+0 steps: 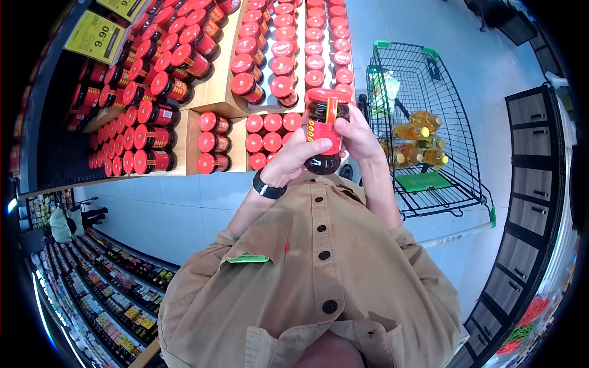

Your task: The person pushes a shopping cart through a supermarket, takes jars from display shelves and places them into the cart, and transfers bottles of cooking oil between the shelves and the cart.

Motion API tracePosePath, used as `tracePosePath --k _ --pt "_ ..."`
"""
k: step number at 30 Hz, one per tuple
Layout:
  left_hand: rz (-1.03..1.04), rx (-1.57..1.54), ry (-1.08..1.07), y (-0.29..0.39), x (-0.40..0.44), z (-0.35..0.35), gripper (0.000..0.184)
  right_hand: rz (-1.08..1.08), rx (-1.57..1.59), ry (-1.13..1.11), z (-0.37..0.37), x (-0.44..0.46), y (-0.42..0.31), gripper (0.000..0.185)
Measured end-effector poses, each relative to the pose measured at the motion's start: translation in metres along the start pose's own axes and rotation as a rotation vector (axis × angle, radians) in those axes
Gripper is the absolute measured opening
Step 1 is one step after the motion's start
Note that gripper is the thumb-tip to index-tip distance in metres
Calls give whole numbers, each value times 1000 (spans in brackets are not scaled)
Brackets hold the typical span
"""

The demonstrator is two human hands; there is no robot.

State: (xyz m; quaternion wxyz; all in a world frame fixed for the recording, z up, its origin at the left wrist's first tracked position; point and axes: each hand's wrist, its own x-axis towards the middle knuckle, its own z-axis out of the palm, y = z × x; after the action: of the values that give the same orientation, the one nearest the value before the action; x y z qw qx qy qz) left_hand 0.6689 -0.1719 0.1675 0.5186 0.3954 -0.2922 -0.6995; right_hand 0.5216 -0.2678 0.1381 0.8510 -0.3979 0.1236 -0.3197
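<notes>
Both my hands hold one sauce jar (pixel 325 132) in front of my chest. It has a red lid, a red label with yellow print and dark contents, and stands roughly upright with its lid away from me. My left hand (pixel 299 150), with a black watch at the wrist, wraps the jar's left side, thumb across the label. On the other side my right hand (pixel 361 136) grips it, thumb near the label's upper edge. The fingers behind the glass are hidden. Just beyond are rows of similar red-lidded jars (pixel 283 88) on a wooden display (pixel 224 92).
A wire shopping cart (pixel 451 80) with green corners stands to my right, holding several bottles of yellow oil (pixel 412 131). More jars are stacked at left under yellow price signs (pixel 93 38). Stocked shelves (pixel 116 288) run behind left; drawer cabinets (pixel 529 178) line the right.
</notes>
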Motion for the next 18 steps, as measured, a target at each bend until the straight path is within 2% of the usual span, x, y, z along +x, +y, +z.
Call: tracePosePath --k 1,2,4,5,6,7,8,10,11,14,17,18 --pt "5 98 17 2 1 -1 52 -82 -34 61 9 3 2 58" --pt "38 224 129 3 0 3 42 -59 -132 80 10 4 0 59" --pt "135 393 183 -1 6 6 35 -155 -397 112 21 7 -3 58" --pt "154 479 212 -7 9 0 32 -225 -472 183 24 11 7 62" --pt "173 562 246 -15 9 -6 29 -147 -750 246 33 5 -6 67" --pt "188 586 289 -19 8 -4 26 -156 -890 309 41 2 -8 73" --pt "211 612 305 -20 7 -10 24 -106 -861 338 48 -1 -10 79" --pt "258 664 309 -24 2 -22 19 -210 -892 344 45 -5 -3 84" --pt "203 598 310 -25 1 -25 20 -204 -857 313 41 -7 -4 84" --pt "-2 307 105 -30 -11 -50 41 -193 -671 211 28 -13 -7 82" --pt "-148 105 -99 -30 -4 -32 51 -236 -373 121 14 -19 -5 76" --pt "-130 139 -73 -32 -1 -27 54 -263 -360 170 13 -23 -6 75"
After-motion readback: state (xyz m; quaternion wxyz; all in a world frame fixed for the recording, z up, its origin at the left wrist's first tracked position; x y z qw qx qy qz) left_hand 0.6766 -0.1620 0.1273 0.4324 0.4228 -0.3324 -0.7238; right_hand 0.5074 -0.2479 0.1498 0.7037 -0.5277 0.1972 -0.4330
